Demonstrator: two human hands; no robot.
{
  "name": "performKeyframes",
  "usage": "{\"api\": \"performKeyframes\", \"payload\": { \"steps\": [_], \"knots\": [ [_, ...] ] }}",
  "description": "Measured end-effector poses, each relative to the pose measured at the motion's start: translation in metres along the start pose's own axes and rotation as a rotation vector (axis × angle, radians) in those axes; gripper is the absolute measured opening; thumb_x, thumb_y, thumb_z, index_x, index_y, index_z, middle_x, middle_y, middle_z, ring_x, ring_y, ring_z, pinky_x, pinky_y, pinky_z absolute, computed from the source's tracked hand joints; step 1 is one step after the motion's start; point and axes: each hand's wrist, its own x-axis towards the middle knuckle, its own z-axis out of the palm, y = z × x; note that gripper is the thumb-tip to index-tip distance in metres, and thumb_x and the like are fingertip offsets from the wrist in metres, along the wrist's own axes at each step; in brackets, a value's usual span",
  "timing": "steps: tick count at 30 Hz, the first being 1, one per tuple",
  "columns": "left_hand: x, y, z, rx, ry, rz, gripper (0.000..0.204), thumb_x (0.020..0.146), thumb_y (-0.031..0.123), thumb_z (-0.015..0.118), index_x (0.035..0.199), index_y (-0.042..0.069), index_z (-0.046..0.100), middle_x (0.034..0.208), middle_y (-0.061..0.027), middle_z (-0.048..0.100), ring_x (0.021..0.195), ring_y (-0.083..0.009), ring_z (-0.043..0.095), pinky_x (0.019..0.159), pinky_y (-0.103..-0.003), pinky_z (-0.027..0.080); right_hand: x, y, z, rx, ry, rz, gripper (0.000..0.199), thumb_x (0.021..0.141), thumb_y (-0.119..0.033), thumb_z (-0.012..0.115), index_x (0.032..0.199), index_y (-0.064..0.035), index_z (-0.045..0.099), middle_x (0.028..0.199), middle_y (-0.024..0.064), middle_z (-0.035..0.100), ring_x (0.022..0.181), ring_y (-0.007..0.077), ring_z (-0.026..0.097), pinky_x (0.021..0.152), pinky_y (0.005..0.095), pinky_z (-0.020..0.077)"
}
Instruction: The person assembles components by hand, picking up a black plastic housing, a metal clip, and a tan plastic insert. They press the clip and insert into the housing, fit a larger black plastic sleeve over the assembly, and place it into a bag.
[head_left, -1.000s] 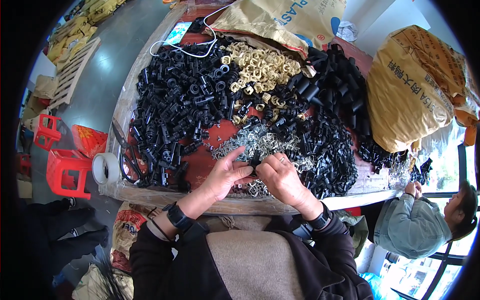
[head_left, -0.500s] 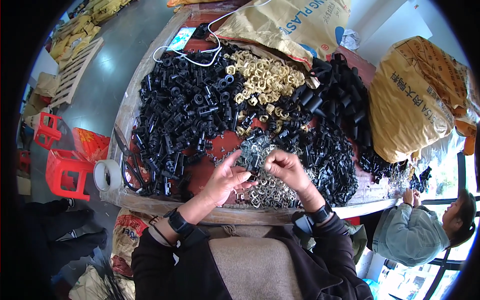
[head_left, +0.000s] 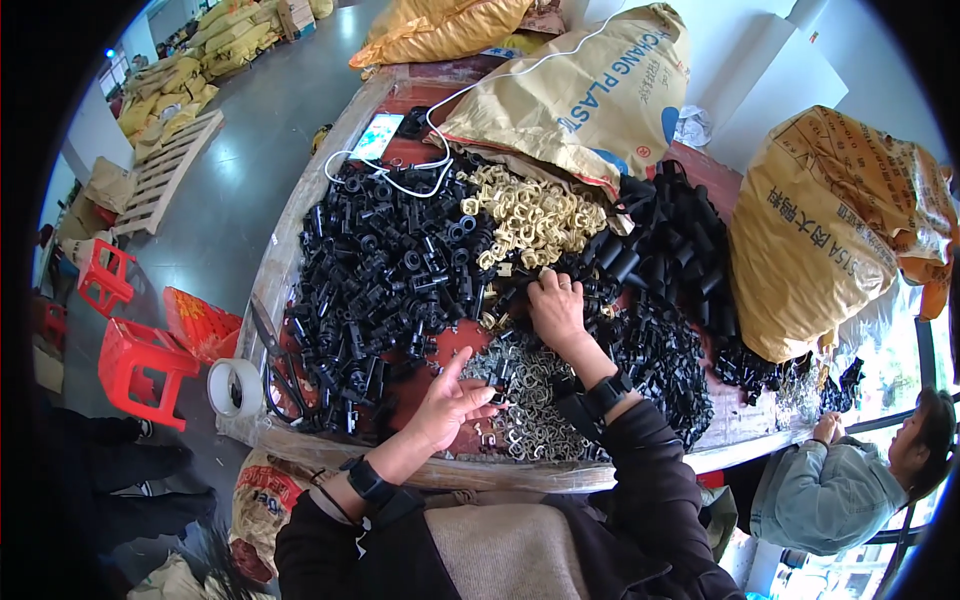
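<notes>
Note clrs: blk on molded fittings [head_left: 370, 270] and handheld part [head_left: 499, 376]; pale gold on lg. clips [head_left: 540, 222]; silver-gry on sm. clips [head_left: 535, 412]; red on tabletop [head_left: 458, 345] and stool [head_left: 138, 362]; tan w/ blu print on open sack [head_left: 525, 108]; yel-tan w/ dk print on bulging sack [head_left: 790, 285]; wht on cord [head_left: 449, 165] and tape roll [head_left: 250, 385]; lt blu on co-worker's jacket [head_left: 825, 500].

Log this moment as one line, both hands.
left hand: holding black part | right hand: at near edge of gold-coloured pieces | silvery pieces: loose on table
</notes>
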Motion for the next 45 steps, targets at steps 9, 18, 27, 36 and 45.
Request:
{"api": "performKeyframes", "payload": {
  "steps": [9,18,27,36,45],
  "knots": [
    [-0.009,0.005,0.008,0.076,-0.18,0.065,0.078,0.075,0.003,0.058,0.132,0.014,0.007,0.089,-0.0084,0.053,0.078,-0.0169,0.056,0.069,-0.03,0.049,-0.029,0.008,-0.032,0.288,0.025,0.05,0.015,0.067,-0.014,0.059,0.077,-0.0073,0.052,0.087,0.0075,0.05,0.081,0.0264,0.048,0.068,0.0361,0.0381],
    [-0.02,0.012,0.019,-0.014,-0.388,0.008,0.074,0.074,0.013,0.06,0.131,0.014,0.013,0.095,-0.0122,0.055,0.084,-0.0229,0.058,0.072,-0.029,0.047,-0.076,-0.002,-0.117,1.239,-0.22,-0.043,0.012,0.081,-0.013,0.052,0.081,-0.0006,0.054,0.069,0.0059,0.054,0.066,0.0173,0.054,0.058,0.0259,0.0422],
    [-0.023,0.005,0.031,-0.049,-0.305,-0.028,0.067,0.075,0.007,0.058,0.129,0.014,0.02,0.093,-0.0089,0.056,0.085,-0.0201,0.057,0.072,-0.029,0.048,-0.093,-0.033,-0.14,1.425,-0.27,-0.05,0.017,0.083,-0.016,0.051,0.079,0.0001,0.055,0.07,0.0044,0.053,0.065,0.0101,0.049,0.057,0.0226,0.0398],
    [-0.023,-0.004,0.029,-0.108,-0.19,-0.042,0.062,0.074,0.003,0.059,0.126,0.012,0.026,0.088,-0.0056,0.056,0.08,-0.015,0.056,0.07,-0.028,0.049,-0.108,-0.051,-0.123,1.549,-0.162,0.121,0.015,0.083,-0.016,0.051,0.081,-0.0005,0.053,0.071,-0.0004,0.05,0.062,0.0062,0.044,0.056,0.02,0.0367],
    [-0.017,-0.01,0.026,-0.08,-0.09,-0.089,0.059,0.072,0.002,0.06,0.123,0.011,0.032,0.087,-0.0013,0.054,0.077,-0.012,0.056,0.07,-0.027,0.049,-0.112,-0.051,-0.102,1.575,-0.194,0.321,0.015,0.083,-0.017,0.051,0.08,-0.0036,0.045,0.068,-0.0049,0.043,0.058,0.0021,0.036,0.051,0.0157,0.0308]
  ]
}}
